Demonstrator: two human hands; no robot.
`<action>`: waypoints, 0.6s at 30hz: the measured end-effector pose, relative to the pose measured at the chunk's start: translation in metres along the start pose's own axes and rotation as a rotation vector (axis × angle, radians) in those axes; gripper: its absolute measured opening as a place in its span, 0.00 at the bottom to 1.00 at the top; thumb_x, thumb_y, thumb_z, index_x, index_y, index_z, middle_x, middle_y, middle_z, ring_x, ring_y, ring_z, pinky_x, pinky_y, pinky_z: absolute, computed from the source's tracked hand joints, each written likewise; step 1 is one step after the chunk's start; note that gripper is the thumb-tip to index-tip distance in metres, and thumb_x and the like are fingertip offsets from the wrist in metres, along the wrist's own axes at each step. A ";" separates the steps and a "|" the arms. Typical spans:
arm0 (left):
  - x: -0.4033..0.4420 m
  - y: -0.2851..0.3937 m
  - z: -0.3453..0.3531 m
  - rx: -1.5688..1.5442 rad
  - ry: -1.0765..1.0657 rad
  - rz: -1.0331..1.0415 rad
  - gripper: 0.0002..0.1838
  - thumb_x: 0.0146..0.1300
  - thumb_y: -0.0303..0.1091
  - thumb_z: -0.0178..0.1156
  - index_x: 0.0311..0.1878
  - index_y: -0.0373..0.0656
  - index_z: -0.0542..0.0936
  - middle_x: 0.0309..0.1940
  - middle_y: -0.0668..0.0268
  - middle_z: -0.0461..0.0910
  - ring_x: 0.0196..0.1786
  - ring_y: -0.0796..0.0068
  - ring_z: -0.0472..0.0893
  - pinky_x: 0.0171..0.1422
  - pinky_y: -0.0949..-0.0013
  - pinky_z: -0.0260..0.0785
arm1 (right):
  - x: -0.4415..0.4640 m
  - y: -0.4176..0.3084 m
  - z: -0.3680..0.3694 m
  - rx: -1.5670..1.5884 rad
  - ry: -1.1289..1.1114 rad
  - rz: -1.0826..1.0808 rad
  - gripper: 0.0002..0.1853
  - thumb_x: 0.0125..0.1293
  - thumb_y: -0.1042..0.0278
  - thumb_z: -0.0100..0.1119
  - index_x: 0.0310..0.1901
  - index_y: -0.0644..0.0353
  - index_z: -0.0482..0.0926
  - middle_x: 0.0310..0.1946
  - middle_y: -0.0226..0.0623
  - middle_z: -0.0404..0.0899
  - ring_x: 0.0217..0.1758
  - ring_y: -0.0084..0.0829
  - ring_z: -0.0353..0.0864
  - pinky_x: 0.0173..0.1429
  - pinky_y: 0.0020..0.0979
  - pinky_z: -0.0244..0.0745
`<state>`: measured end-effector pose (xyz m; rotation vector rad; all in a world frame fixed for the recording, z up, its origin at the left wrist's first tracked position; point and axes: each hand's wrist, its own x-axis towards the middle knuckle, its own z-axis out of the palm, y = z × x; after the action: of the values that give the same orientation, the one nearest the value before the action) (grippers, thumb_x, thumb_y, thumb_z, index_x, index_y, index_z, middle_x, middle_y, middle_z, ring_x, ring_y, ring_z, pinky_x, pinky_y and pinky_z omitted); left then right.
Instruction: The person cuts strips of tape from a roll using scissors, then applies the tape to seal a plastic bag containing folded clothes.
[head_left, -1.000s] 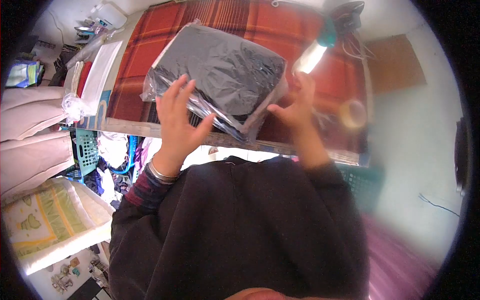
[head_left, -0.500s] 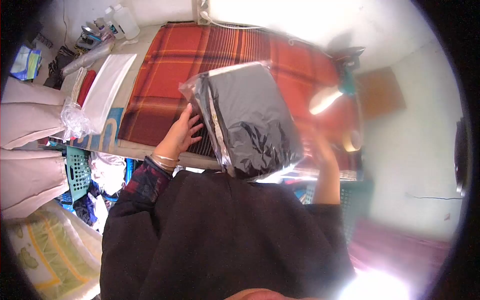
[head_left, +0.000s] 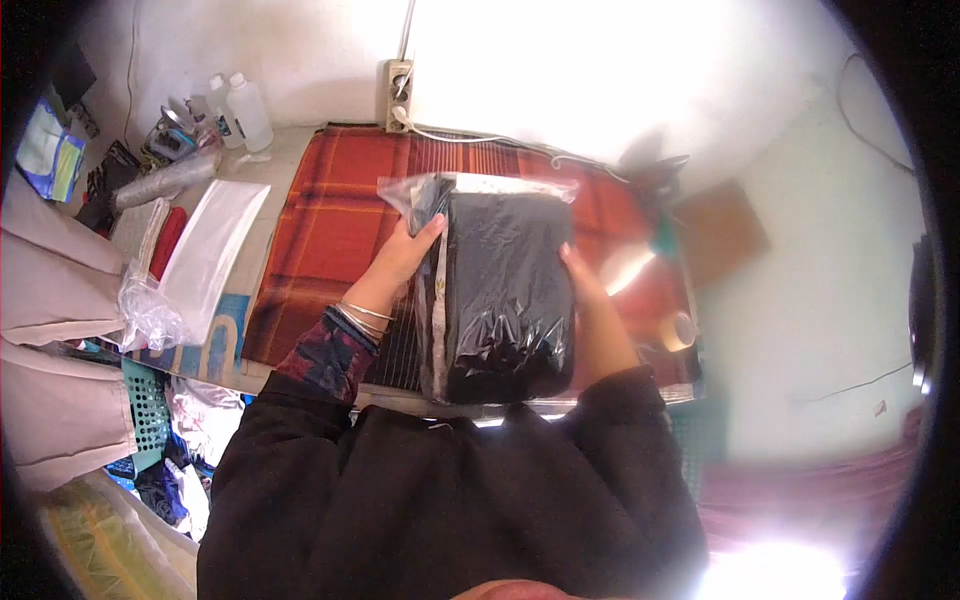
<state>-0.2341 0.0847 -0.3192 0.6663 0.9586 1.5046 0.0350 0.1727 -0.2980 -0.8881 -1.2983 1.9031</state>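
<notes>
A dark folded bundle in a clear plastic bag [head_left: 512,300] stands between my two hands above the checked red cloth [head_left: 345,190]. My left hand [head_left: 405,255] grips its left side, thumb on the front and the other fingers hidden behind. On the opposite edge my right hand [head_left: 585,280] holds the bag, with only the thumb side showing. Loose clear plastic sticks out at the bag's upper left corner. A pale strip runs down the left side of the bundle.
White folded sheets [head_left: 215,255] and a crumpled clear bag [head_left: 150,310] lie at the left. Two bottles [head_left: 250,112] stand at the back left. A tape roll [head_left: 678,331] is at the right, near an iron-like object [head_left: 660,180]. Below left is a green basket [head_left: 148,415].
The bundle has turned from lying slanted to upright and straight. My left hand has closed on its left side, and my right hand has come onto its right edge. The view has tilted up.
</notes>
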 end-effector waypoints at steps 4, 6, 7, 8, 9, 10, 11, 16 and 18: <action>0.001 0.028 0.020 0.481 0.039 0.389 0.46 0.55 0.45 0.71 0.69 0.32 0.57 0.61 0.56 0.70 0.61 0.65 0.72 0.67 0.65 0.62 | -0.014 -0.029 0.000 -0.146 0.119 -0.213 0.49 0.52 0.44 0.71 0.67 0.63 0.56 0.58 0.45 0.69 0.62 0.38 0.68 0.65 0.39 0.65; -0.027 0.048 0.038 0.575 0.038 0.588 0.52 0.51 0.42 0.74 0.71 0.32 0.52 0.61 0.54 0.70 0.62 0.65 0.71 0.68 0.65 0.60 | -0.039 -0.042 0.016 -0.124 0.076 -0.414 0.46 0.51 0.52 0.73 0.65 0.64 0.57 0.56 0.43 0.69 0.60 0.33 0.69 0.64 0.37 0.66; -0.037 0.056 0.042 0.458 -0.093 0.520 0.58 0.47 0.40 0.77 0.73 0.32 0.47 0.63 0.54 0.68 0.65 0.64 0.68 0.70 0.65 0.58 | -0.044 -0.038 0.016 -0.107 0.064 -0.481 0.51 0.49 0.57 0.75 0.69 0.65 0.53 0.59 0.43 0.67 0.63 0.35 0.67 0.66 0.38 0.65; -0.041 0.051 0.040 0.464 -0.107 0.517 0.58 0.47 0.40 0.77 0.73 0.32 0.47 0.63 0.54 0.68 0.65 0.64 0.68 0.70 0.65 0.58 | -0.058 -0.036 0.025 -0.103 0.101 -0.551 0.58 0.46 0.58 0.77 0.72 0.66 0.46 0.65 0.43 0.61 0.67 0.37 0.62 0.70 0.38 0.59; -0.046 0.042 0.035 0.399 -0.173 0.588 0.59 0.46 0.40 0.77 0.73 0.32 0.47 0.63 0.54 0.67 0.66 0.63 0.67 0.70 0.64 0.58 | -0.065 -0.028 0.025 -0.081 0.052 -0.624 0.62 0.44 0.59 0.78 0.73 0.66 0.43 0.67 0.43 0.58 0.70 0.37 0.59 0.72 0.38 0.56; -0.050 0.034 0.028 0.332 -0.238 0.658 0.59 0.46 0.41 0.77 0.73 0.32 0.48 0.64 0.54 0.66 0.67 0.63 0.66 0.71 0.63 0.57 | -0.070 -0.018 0.022 -0.060 0.002 -0.699 0.65 0.42 0.59 0.79 0.74 0.65 0.40 0.69 0.43 0.55 0.72 0.38 0.55 0.74 0.38 0.53; -0.057 0.029 0.022 0.377 -0.234 0.678 0.58 0.44 0.41 0.79 0.72 0.33 0.51 0.65 0.55 0.64 0.68 0.62 0.65 0.71 0.61 0.56 | -0.079 -0.012 0.022 -0.126 0.016 -0.692 0.67 0.40 0.59 0.80 0.74 0.64 0.39 0.70 0.42 0.53 0.74 0.37 0.52 0.75 0.39 0.50; -0.104 0.021 0.027 0.313 -0.290 0.546 0.58 0.40 0.42 0.81 0.71 0.36 0.54 0.65 0.57 0.64 0.67 0.62 0.67 0.70 0.60 0.59 | -0.133 -0.004 0.016 -0.162 0.031 -0.600 0.68 0.38 0.63 0.81 0.74 0.64 0.37 0.68 0.43 0.57 0.71 0.36 0.58 0.73 0.37 0.54; -0.115 0.026 0.033 0.363 -0.258 0.526 0.58 0.39 0.40 0.81 0.71 0.37 0.54 0.64 0.58 0.65 0.67 0.62 0.67 0.69 0.59 0.60 | -0.143 -0.012 0.010 -0.341 -0.004 -0.537 0.69 0.38 0.66 0.82 0.74 0.63 0.36 0.67 0.43 0.57 0.70 0.35 0.58 0.72 0.36 0.56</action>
<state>-0.2001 -0.0213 -0.2680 1.4260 0.9028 1.6488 0.1076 0.0547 -0.2598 -0.6071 -1.6923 1.2909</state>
